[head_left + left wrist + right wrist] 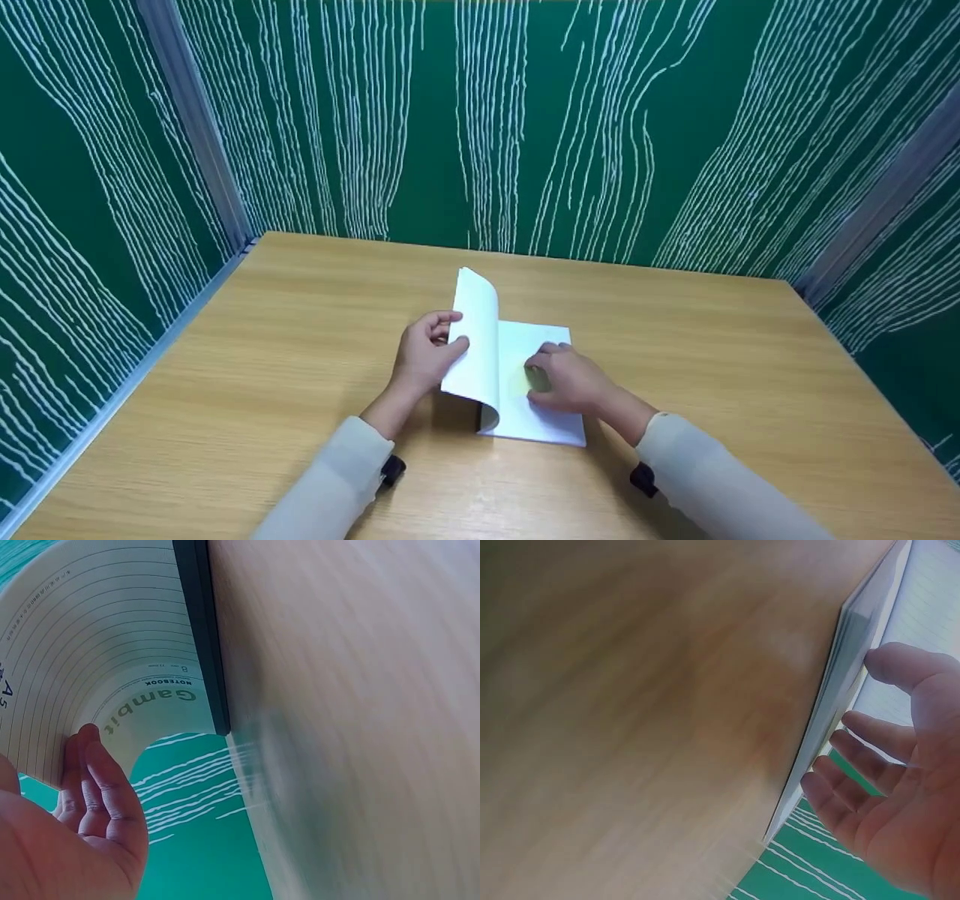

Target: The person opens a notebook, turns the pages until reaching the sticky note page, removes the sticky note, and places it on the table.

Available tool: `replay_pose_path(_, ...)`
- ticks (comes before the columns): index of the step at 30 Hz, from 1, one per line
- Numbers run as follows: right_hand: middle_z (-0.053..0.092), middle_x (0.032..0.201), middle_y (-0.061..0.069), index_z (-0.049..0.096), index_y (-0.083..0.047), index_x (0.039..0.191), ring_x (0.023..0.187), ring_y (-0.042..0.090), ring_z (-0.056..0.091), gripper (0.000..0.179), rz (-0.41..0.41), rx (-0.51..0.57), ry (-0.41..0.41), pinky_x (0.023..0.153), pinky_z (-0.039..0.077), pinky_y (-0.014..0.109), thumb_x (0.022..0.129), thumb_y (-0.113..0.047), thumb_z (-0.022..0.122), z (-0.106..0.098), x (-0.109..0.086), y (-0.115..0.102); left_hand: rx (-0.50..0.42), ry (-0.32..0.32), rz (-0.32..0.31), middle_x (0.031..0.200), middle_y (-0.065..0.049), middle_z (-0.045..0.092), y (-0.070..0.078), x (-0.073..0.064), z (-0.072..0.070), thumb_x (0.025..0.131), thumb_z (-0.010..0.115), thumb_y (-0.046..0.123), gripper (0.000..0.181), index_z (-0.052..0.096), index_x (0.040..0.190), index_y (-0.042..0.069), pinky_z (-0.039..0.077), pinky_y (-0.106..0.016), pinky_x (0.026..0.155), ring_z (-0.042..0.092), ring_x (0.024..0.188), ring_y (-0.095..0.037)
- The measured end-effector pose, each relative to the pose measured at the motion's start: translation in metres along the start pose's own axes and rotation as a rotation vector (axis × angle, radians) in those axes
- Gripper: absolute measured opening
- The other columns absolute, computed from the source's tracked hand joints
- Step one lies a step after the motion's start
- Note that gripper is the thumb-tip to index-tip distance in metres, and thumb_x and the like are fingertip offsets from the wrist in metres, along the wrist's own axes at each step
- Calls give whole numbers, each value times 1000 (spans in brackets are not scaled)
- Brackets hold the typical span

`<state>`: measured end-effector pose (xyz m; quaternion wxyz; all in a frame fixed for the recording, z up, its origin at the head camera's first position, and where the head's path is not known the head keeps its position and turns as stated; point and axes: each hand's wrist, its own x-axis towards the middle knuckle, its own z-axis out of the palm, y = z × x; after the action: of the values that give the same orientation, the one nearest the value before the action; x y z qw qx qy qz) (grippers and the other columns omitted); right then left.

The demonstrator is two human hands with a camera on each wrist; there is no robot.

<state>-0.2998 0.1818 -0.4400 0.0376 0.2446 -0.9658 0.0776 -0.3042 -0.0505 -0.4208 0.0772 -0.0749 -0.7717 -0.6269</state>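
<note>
A paperback notebook with a dark spine lies open on the table. My left hand holds its raised front cover, thumb on one face and fingers behind. The left wrist view shows the printed back of this bent cover, with lines and the word "Gambit". Over the white right-hand page, my right hand has its thumb and fingertips at the paper, spread apart. Between them shows a pale yellow patch, partly hidden by the hand.
The wooden table extends around the notebook on all sides. Green panels with white wavy lines stand behind it and at both sides, joined by grey posts. A dark wrist device sits under the left sleeve, another under the right.
</note>
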Motion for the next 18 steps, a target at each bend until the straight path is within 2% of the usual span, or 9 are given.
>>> replay_pose_path(5, 56, 99, 1, 61, -12, 107, 79, 14, 46, 50, -14, -17, -31, 66, 43, 27, 67, -41, 68, -2, 1, 0, 17, 8, -14, 73, 0, 56, 0, -1, -3, 73, 66, 16, 29, 60, 102, 16, 43, -24, 66, 49, 71, -15)
replay_pose_path(12, 56, 101, 2, 60, -12, 109, 82, 14, 47, 51, 1, -27, -69, 72, 45, 28, 68, -42, 66, -3, 4, -2, 23, 9, -7, 74, 0, 59, 1, -1, -5, 72, 66, 16, 30, 61, 102, 15, 44, -25, 67, 50, 72, -14)
replay_pose_path(18, 56, 98, 2, 61, -10, 108, 78, 13, 46, 47, -4, -24, -71, 66, 42, 26, 70, -37, 65, -3, 5, -1, 30, 15, -20, 75, 0, 60, 0, -1, -4, 73, 66, 17, 30, 60, 102, 17, 43, -25, 68, 50, 73, -15)
